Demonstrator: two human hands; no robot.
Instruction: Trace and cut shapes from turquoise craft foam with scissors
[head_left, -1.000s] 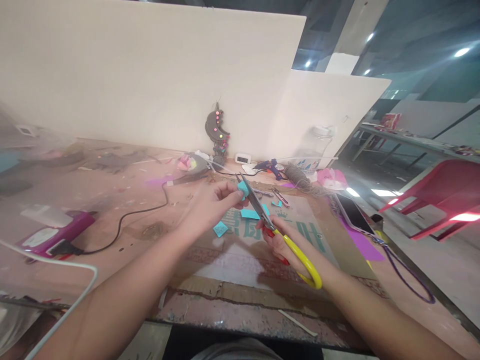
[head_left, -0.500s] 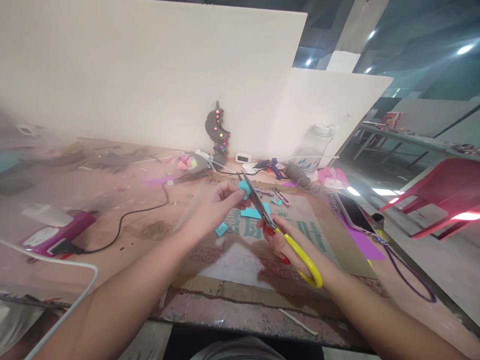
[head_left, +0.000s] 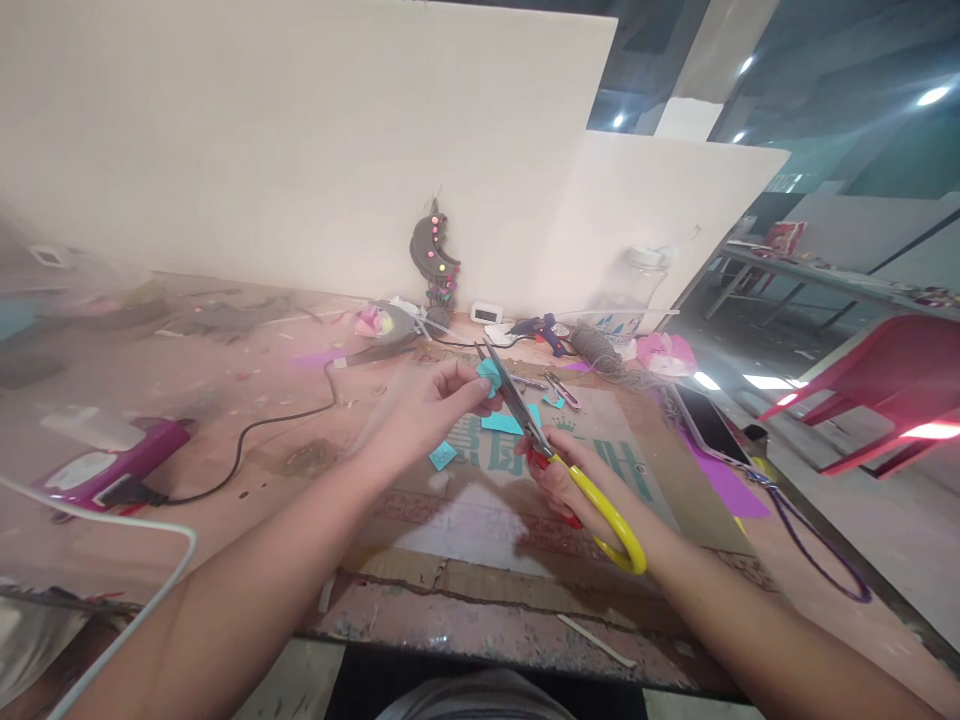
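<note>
My left hand (head_left: 427, 408) pinches a small teal foam piece (head_left: 489, 375) above the table. My right hand (head_left: 571, 482) grips scissors (head_left: 541, 448) with yellow and red handles; their blades point up and left and meet the teal piece. Below the hands, teal scraps (head_left: 442, 455) and a larger teal piece (head_left: 504, 423) lie on a flattened cardboard sheet (head_left: 480, 510) with green print.
A white board stands behind the table. A dark crescent ornament (head_left: 430, 252), a glue gun (head_left: 541, 330), twine (head_left: 596, 350), a clear jar (head_left: 637, 290), a phone (head_left: 703, 424) and purple paper (head_left: 726, 487) lie around. A pink device (head_left: 112, 465) with a black cable sits left. A red chair (head_left: 892, 390) stands right.
Almost nothing has moved; the hands, scissors and teal piece stay in the same place, with only a slight shift of the view.
</note>
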